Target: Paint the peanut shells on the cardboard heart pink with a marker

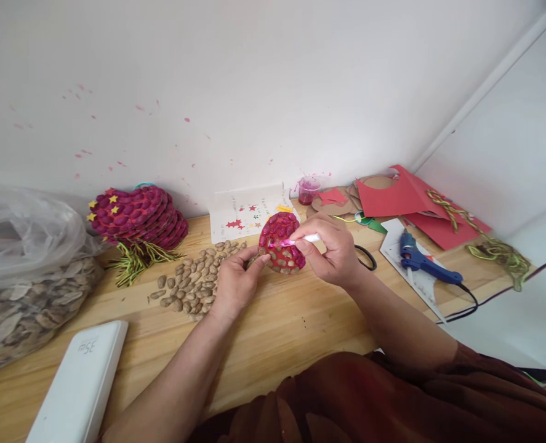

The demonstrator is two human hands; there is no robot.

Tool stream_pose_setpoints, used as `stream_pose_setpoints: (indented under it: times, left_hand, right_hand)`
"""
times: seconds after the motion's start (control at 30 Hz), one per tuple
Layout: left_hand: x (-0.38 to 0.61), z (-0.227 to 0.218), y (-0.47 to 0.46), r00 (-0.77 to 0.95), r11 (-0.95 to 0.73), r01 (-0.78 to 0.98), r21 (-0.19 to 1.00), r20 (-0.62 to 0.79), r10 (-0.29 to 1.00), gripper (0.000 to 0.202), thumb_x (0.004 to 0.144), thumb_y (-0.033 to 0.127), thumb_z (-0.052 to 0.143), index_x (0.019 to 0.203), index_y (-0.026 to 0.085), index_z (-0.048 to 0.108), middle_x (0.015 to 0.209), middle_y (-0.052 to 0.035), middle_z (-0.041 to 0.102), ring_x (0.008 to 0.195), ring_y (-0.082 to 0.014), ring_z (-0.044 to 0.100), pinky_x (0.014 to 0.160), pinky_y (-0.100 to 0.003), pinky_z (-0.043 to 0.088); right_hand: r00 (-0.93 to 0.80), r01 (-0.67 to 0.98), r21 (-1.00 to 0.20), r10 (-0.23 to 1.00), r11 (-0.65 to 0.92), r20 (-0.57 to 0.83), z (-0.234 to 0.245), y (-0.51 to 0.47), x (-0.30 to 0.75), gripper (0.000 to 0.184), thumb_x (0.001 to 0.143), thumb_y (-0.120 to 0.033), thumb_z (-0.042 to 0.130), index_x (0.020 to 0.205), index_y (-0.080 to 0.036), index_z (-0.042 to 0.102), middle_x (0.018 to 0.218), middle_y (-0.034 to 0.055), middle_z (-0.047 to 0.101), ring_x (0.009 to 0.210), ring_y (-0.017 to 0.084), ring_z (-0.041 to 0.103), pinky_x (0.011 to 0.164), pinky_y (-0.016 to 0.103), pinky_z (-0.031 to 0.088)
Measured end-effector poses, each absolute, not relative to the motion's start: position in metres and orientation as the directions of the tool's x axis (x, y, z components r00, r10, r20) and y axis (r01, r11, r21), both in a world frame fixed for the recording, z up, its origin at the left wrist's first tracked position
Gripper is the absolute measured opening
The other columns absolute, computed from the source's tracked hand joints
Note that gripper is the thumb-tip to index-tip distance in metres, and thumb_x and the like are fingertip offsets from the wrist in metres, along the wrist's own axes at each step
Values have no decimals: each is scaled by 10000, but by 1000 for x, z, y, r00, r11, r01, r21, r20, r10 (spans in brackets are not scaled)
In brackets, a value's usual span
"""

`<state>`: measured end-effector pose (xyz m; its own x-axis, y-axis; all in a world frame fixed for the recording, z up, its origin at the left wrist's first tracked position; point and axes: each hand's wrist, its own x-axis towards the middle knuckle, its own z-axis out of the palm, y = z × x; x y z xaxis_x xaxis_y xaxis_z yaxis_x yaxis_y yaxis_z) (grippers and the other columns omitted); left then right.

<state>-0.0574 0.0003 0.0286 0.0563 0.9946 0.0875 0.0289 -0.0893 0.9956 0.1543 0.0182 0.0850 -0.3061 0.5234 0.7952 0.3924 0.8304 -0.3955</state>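
Observation:
My left hand [238,277] pinches the left edge of a round red disc [282,243] between thumb and fingers, holding it tilted above the table. Brown shells that look like peanut halves cover the disc; those on its upper and right parts are coated magenta, while several lower ones are still bare brown. My right hand [330,249] grips a white-handled paintbrush [310,238], whose magenta-wet tip touches the disc's middle. Beside my left hand lies a spread of loose brown shells [194,283]. Behind the disc stands a small clear cup of magenta paint [308,189].
At left are a plastic bag of shells [37,301], a white power bank [79,381] and stacked magenta shell-covered pieces [138,215] with yarn tassels. A sticker sheet [224,212] lies behind. At right are red paper [393,194], a blue glue gun [427,261] and yarn [498,255].

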Motion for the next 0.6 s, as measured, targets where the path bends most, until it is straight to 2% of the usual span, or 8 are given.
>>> stream_pose_setpoints:
  times: [0.2, 0.37, 0.6]
  left_hand:
    - [-55, 35, -1, 40, -120, 72, 990, 117, 992, 280, 844, 374, 763, 1032, 183, 844, 1072, -84, 827, 1008, -276, 728, 990, -385, 511]
    - [-54, 37, -2, 26, -146, 118, 982, 143, 989, 295, 841, 371, 746, 1033, 168, 841, 1031, -87, 827, 978, -279, 728, 968, -394, 516]
    - [-56, 31, 0, 31, -189, 153, 970, 187, 982, 276, 853, 360, 731, 1032, 178, 836, 1033, -76, 826, 989, -276, 729, 962, -394, 525]
  right_hand:
    - [-242, 435, -403, 535, 805, 809, 85, 18, 155, 88, 956, -170, 618, 979, -223, 685, 875, 41, 750, 807, 185, 657, 764, 345, 544]
    - [-289, 397, -388, 514, 832, 808, 86, 17, 152, 87, 953, -169, 620, 966, -220, 688, 842, 33, 744, 802, 182, 651, 765, 344, 537]
    - [-242, 438, -399, 533, 806, 811, 86, 17, 154, 98, 947, -171, 622, 959, -236, 695, 846, 33, 740, 852, 207, 629, 799, 376, 541]
